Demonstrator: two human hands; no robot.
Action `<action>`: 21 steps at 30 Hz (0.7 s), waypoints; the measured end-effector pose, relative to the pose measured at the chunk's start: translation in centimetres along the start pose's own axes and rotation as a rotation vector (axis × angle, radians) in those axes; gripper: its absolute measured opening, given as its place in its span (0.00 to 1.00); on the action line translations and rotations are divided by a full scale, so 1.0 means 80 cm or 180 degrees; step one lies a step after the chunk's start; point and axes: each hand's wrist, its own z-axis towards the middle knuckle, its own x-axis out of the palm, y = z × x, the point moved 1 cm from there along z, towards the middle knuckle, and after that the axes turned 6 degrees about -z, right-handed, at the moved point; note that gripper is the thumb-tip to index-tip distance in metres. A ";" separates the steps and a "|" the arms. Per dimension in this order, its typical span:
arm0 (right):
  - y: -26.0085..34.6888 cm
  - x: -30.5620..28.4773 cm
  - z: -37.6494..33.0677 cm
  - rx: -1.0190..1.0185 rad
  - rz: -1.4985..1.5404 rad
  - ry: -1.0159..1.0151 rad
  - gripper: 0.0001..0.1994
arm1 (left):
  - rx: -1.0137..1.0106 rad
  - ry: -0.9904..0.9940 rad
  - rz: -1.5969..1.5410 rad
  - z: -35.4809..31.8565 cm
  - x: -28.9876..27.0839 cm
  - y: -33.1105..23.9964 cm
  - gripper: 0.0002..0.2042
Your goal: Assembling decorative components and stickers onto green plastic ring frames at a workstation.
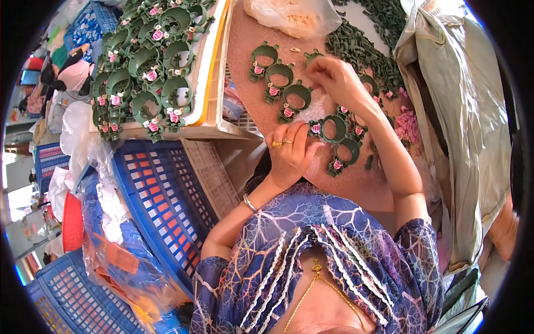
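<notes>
Several green plastic ring parts with small pink flowers lie on a brown table (356,189). My left hand (289,153), wearing rings and a bracelet, has its fingers curled and pinches the edge of one green ring (334,129) in a cluster near the table's middle. My right hand (336,78) reaches farther out, its fingertips pinched together on another green ring part (314,55). Three more finished rings (281,83) lie in a row to the left of it.
A white and yellow tray (214,83) piled with finished rings stands at the left. Blue crates (167,200) and a beige crate (214,172) sit below it. Small green parts (361,44), pink flowers (409,125) and a clear bag (292,16) lie at the back.
</notes>
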 end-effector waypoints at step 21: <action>-0.009 -0.002 -0.093 -0.0455 -0.0596 0.0299 0.08 | -0.0343 0.0252 -0.0338 0.003 0.010 0.002 0.26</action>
